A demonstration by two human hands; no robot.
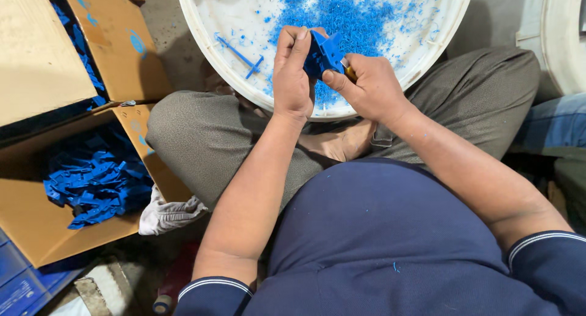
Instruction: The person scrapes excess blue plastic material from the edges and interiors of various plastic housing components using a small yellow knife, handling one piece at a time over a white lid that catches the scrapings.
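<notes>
Here left hand (pixel 292 78) grip closed on blue plastic part (pixel 323 54); right hand (pixel 366 87) clenched round small tool, over white tub (pixel 201 35).

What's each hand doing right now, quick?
Left hand: closed on the blue plastic part.
Right hand: closed on a small tool, mostly hidden in its grip.

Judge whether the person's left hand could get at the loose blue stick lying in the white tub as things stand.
Probably yes. The blue stick lies bare on the white tub's floor, just left of the left hand, with nothing between them. But that hand grips the blue plastic part, so it would need to let go first.
</notes>
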